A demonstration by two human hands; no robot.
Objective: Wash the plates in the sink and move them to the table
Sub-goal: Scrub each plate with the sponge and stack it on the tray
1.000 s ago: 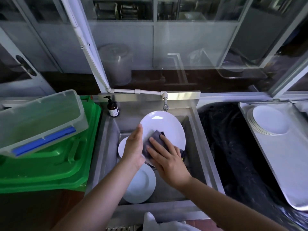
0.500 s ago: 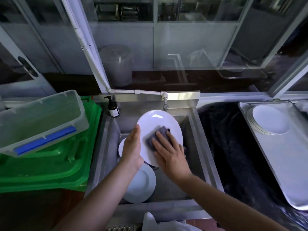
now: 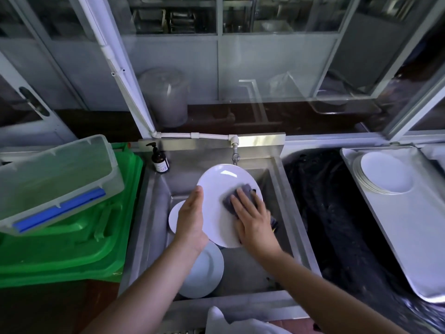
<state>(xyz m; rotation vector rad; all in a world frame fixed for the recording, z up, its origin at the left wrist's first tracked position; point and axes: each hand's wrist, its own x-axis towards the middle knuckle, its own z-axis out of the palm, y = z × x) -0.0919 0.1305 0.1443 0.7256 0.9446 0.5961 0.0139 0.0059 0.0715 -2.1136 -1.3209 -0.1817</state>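
Plate (image 3: 221,189) over sink (image 3: 277,189) — left hand (image 3: 191,220) grips its rim; right hand (image 3: 252,220) fingers flat on cloth (image 3: 237,194).

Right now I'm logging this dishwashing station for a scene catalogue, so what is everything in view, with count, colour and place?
held plate: 1, white, tilted above the sink, under the tap
sponge cloth: 1, grey, pressed on the held plate
plates in sink: at least 2, white, at the basin's left side, partly hidden
sink: 1, stainless steel, centre
tap: 1, metal, on a white pipe at the sink's back
pump bottle: 1, dark brown, sink's back left corner
plate stack: 1, white, on the tray; count unclear
tray: 1, pale metal, right
plastic box: 1, clear with blue clip, tilted on the crate
crate: 1, green, left
left hand: grips the held plate's left rim
right hand: presses the sponge cloth, fingers straight
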